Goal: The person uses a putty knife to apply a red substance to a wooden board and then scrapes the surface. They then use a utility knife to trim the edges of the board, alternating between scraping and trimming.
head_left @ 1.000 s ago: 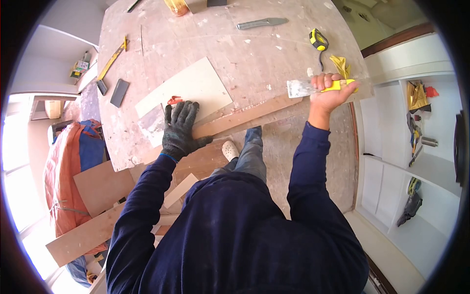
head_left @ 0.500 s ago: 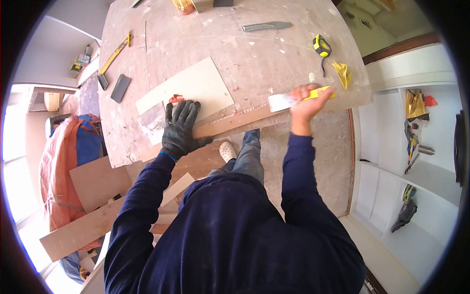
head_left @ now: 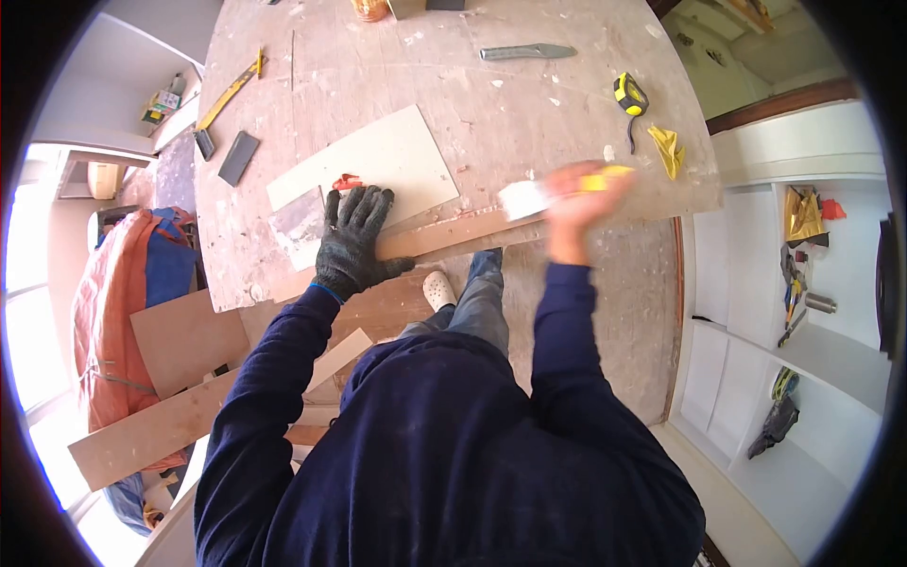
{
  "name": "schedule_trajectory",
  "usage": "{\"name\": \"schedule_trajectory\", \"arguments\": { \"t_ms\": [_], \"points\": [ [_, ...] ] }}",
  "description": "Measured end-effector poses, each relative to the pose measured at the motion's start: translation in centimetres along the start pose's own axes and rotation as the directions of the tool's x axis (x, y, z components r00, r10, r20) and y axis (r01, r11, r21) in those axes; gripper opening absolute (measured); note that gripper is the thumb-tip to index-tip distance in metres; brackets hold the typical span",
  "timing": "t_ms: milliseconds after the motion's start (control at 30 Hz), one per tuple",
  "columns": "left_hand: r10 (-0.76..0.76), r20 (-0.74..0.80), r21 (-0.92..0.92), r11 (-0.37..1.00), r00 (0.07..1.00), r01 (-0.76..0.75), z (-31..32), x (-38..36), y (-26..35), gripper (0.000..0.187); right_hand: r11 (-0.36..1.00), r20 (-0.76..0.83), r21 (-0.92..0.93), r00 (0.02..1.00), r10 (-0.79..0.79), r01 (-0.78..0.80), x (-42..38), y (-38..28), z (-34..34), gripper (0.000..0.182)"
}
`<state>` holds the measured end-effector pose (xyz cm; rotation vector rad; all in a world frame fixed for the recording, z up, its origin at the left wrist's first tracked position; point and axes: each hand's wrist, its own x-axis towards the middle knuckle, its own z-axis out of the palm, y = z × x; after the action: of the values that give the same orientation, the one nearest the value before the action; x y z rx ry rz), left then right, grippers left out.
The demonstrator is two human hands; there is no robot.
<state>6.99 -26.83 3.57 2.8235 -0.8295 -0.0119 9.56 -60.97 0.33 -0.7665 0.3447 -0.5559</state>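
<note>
My left hand (head_left: 354, 241), in a dark grey glove, lies with fingers outstretched over a narrow wooden strip (head_left: 453, 231) and the pale flat board (head_left: 397, 156) behind it. Its thumb points right along the strip near the table's front edge. A small red item (head_left: 347, 180) rests on the board just beyond the fingertips. My bare right hand (head_left: 581, 197) is closed round the yellow handle of a scraper (head_left: 522, 200). The scraper's broad pale blade points left, at the strip's right part. Motion blurs this hand and the tool.
On the worktable (head_left: 529, 113) are a tape measure (head_left: 630, 94), a crumpled yellow piece (head_left: 667, 151), a grey chisel-like tool (head_left: 527, 51), a try square (head_left: 230, 99) and a dark grey block (head_left: 238, 158). Loose boards (head_left: 156, 425) lean at left; white shelves (head_left: 822, 350) stand at right.
My right hand has moved left with the scraper, its blade sliding along the strip toward my left hand. The left hand stays on the strip and board. The camera view has shifted slightly.
</note>
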Motion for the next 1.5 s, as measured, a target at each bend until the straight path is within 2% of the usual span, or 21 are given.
{"name": "schedule_trajectory", "arguments": {
  "t_ms": [33, 133, 233, 267, 333, 400, 533, 600, 700, 767, 800, 867, 967, 1033, 1067, 1133, 1200, 1267, 1333, 1467, 1500],
  "points": [
    [-0.012, 0.033, 0.004, 1.000, 0.999, 0.012, -0.2, 0.2, 0.0, 0.108, 0.943, -0.001, 0.157, 0.955, 0.298, -0.294, -3.2, 2.7, 1.9, 0.070],
    [0.007, 0.024, 0.027, 1.000, 1.000, -0.008, 0.3, -0.2, -0.4, 0.109, 0.982, 0.060, 0.082, 0.984, 0.166, -0.170, -4.0, 2.5, 2.8, 0.067],
    [-0.006, 0.056, 0.008, 1.000, 0.998, 0.005, 0.3, -0.2, -0.5, 0.109, 0.954, -0.162, 0.106, 0.942, 0.294, -0.280, -3.6, 2.0, 3.8, 0.067],
    [-0.021, 0.067, 0.004, 1.000, 0.998, 0.021, 0.4, -0.3, -0.5, 0.109, 0.955, -0.160, 0.106, 0.943, 0.292, -0.278, -3.4, 1.9, 3.8, 0.067],
    [-0.006, 0.027, 0.014, 1.000, 1.000, 0.006, 0.3, -0.3, -0.5, 0.109, 0.904, -0.436, 0.317, 0.803, 0.407, -0.287, -3.3, 2.0, 4.1, 0.066],
    [0.017, -0.010, 0.023, 1.000, 1.000, -0.017, 0.4, -0.6, -0.2, 0.109, 0.906, -0.434, 0.309, 0.804, 0.406, -0.290, -2.7, 1.6, 3.8, 0.067],
    [0.000, -0.004, 0.012, 1.000, 1.000, 0.000, 0.1, -0.4, -0.5, 0.110, 0.981, -0.205, 0.173, 0.971, 0.121, -0.086, 0.4, -2.5, 2.8, 0.069],
    [-0.004, 0.017, -0.001, 1.000, 1.000, 0.004, 0.3, -0.5, -0.3, 0.110, 0.993, -0.166, 0.079, 0.983, -0.075, 0.089, 1.6, -5.9, 3.3, 0.071],
    [-0.007, 0.012, 0.029, 1.000, 1.000, 0.006, 0.4, -0.4, -0.4, 0.110, 0.983, -0.084, 0.081, 0.984, -0.159, 0.166, 1.4, -6.6, 3.8, 0.071],
    [-0.002, 0.007, -0.005, 1.000, 1.000, 0.002, 0.3, -0.4, -0.4, 0.109, 0.998, 0.000, 0.057, 1.000, 0.030, -0.030, -0.6, -0.4, 2.5, 0.068],
    [-0.002, 0.004, -0.004, 1.000, 1.000, 0.002, 0.2, -0.3, -0.5, 0.109, 0.963, 0.024, 0.067, 0.966, 0.258, -0.259, -3.4, 4.0, 3.2, 0.064],
    [0.006, -0.044, 0.010, 1.000, 0.999, -0.006, 0.4, -0.6, -0.5, 0.108, 0.972, 0.088, 0.050, 0.971, 0.223, -0.228, -3.3, 3.0, 4.0, 0.062],
    [-0.006, 0.010, 0.017, 1.000, 1.000, 0.006, 0.0, -0.5, -0.3, 0.106, 0.976, 0.038, 0.012, 0.975, 0.217, -0.218, -2.9, 3.0, 4.0, 0.063],
    [0.018, -0.022, 0.020, 1.000, 1.000, -0.018, 0.3, -0.4, -0.6, 0.107, 0.935, -0.211, 0.123, 0.912, 0.352, -0.332, -2.8, 2.8, 4.0, 0.064],
    [0.038, -0.045, 0.026, 0.999, 0.998, -0.037, 0.5, -0.8, -0.8, 0.107, 0.933, -0.202, 0.115, 0.912, 0.358, -0.341, -2.8, 2.9, 4.1, 0.064],
    [0.022, -0.046, 0.014, 1.000, 0.999, -0.021, 0.6, -1.3, -0.9, 0.107, 0.929, -0.358, 0.181, 0.858, 0.368, -0.323, -2.9, 2.7, 4.0, 0.063],
    [0.001, -0.075, -0.005, 1.000, 0.997, -0.001, 0.7, -0.9, -1.0, 0.106, 0.914, -0.353, 0.230, 0.846, 0.399, -0.335, -2.4, 2.0, 3.7, 0.062],
    [0.012, -0.066, 0.018, 1.000, 0.998, -0.011, 0.7, -1.4, -1.2, 0.107, 0.891, -0.460, 0.330, 0.771, 0.441, -0.313, -2.4, 0.3, 4.3, 0.062],
    [-0.027, -0.086, -0.034, 0.999, 0.996, 0.024, 0.4, -1.7, -1.4, 0.107, 0.911, -0.384, 0.242, 0.829, 0.407, -0.335, -1.8, -0.3, 3.2, 0.062],
    [-0.057, -0.090, -0.057, 0.997, 0.994, 0.052, 0.6, -2.3, -2.1, 0.100, 0.968, -0.209, -0.163, 0.966, 0.154, -0.190, -1.9, -2.0, 3.2, 0.061],
    [-0.067, -0.116, -0.054, 0.997, 0.991, 0.061, 0.9, -2.4, -2.3, 0.098, 0.970, -0.141, -0.187, 0.982, 0.128, -0.153, -2.4, -2.6, 3.7, 0.055]
  ]
}}
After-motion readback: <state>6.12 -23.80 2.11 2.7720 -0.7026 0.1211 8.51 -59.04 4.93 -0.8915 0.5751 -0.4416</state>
